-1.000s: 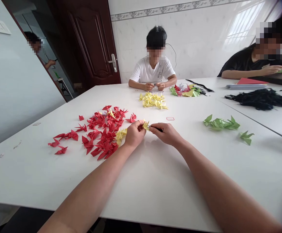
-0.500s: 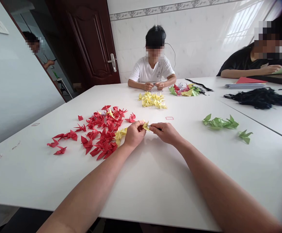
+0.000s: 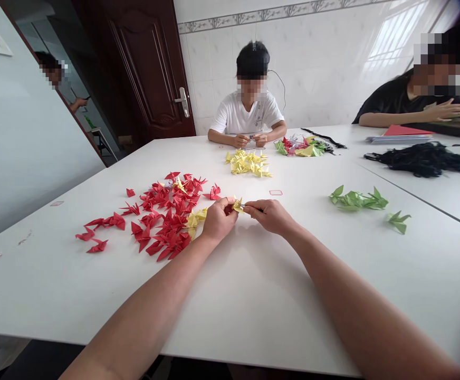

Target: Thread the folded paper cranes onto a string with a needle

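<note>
Your left fingers (image 3: 227,205) pinch a small yellow crane (image 3: 237,205), closed on it just above the worktop (image 3: 254,295). Your right fingers (image 3: 250,207) are closed on a thin dark tool (image 3: 249,206) whose tip meets the crane. Your left hand (image 3: 219,217) and right hand (image 3: 270,216) sit close together, almost touching. Just left of your left hand lie a few yellow cranes (image 3: 196,216) at the edge of a spread of red cranes (image 3: 162,216). Farther back lies a yellow pile (image 3: 248,162); to the right, well apart, green cranes (image 3: 358,200). A person in white (image 3: 249,113) sits across the worktop, hands together.
</note>
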The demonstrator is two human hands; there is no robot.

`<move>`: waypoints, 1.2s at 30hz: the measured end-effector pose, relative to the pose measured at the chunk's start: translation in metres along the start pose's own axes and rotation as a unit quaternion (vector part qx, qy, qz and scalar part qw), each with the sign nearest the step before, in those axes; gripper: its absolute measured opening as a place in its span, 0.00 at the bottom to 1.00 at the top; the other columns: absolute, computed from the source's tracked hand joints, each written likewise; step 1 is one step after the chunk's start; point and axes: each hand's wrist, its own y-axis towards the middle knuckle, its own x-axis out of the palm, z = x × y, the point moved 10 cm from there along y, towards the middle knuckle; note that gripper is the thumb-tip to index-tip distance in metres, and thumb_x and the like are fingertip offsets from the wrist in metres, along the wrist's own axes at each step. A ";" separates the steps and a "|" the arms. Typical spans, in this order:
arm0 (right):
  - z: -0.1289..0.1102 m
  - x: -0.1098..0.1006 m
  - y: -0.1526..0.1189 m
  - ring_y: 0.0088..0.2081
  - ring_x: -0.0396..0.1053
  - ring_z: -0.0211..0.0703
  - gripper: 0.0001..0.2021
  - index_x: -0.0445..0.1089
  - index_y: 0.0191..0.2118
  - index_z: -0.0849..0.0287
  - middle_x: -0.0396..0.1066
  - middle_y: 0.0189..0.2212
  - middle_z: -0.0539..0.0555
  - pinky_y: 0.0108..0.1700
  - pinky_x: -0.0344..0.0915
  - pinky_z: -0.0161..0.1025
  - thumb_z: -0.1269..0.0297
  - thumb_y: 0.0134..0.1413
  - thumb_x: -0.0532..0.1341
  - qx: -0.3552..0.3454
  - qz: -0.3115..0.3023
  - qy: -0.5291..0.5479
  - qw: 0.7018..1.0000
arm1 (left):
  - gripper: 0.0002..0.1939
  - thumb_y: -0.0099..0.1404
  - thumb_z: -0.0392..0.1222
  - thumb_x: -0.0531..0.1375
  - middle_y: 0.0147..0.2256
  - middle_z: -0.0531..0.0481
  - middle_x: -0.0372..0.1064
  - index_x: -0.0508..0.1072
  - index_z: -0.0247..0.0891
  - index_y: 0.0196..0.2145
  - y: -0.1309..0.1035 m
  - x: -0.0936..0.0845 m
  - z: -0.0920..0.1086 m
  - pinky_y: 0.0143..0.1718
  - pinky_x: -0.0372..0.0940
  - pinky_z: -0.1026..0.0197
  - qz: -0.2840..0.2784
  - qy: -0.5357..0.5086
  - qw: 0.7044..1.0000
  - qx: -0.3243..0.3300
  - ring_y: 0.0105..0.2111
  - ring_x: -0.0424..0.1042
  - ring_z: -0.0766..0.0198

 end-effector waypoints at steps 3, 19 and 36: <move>0.000 -0.001 0.000 0.20 0.49 0.33 0.17 0.69 0.25 0.58 0.54 0.16 0.46 0.23 0.47 0.33 0.54 0.53 0.50 0.002 -0.002 0.000 1.000 | 0.10 0.52 0.36 0.59 0.31 0.48 0.73 0.71 0.34 0.35 0.000 0.000 0.000 0.35 0.65 0.63 0.000 0.001 1.000 -0.005 0.32 0.71 0.64; 0.003 -0.004 -0.001 0.22 0.53 0.33 0.19 0.71 0.28 0.60 0.62 0.20 0.49 0.23 0.50 0.33 0.50 0.50 0.52 0.029 -0.003 0.062 0.998 | 0.10 0.53 0.36 0.59 0.32 0.47 0.73 0.71 0.35 0.35 -0.002 0.001 0.003 0.35 0.66 0.63 -0.011 -0.003 1.000 0.000 0.32 0.72 0.63; 0.037 -0.008 -0.003 0.19 0.51 0.31 0.05 0.67 0.20 0.60 0.57 0.16 0.45 0.19 0.47 0.31 0.65 0.38 0.59 0.152 0.028 0.191 0.969 | 0.19 0.52 0.34 0.58 0.33 0.50 0.70 0.68 0.39 0.44 -0.010 0.016 0.008 0.26 0.65 0.67 -0.088 0.053 0.995 0.011 0.23 0.67 0.70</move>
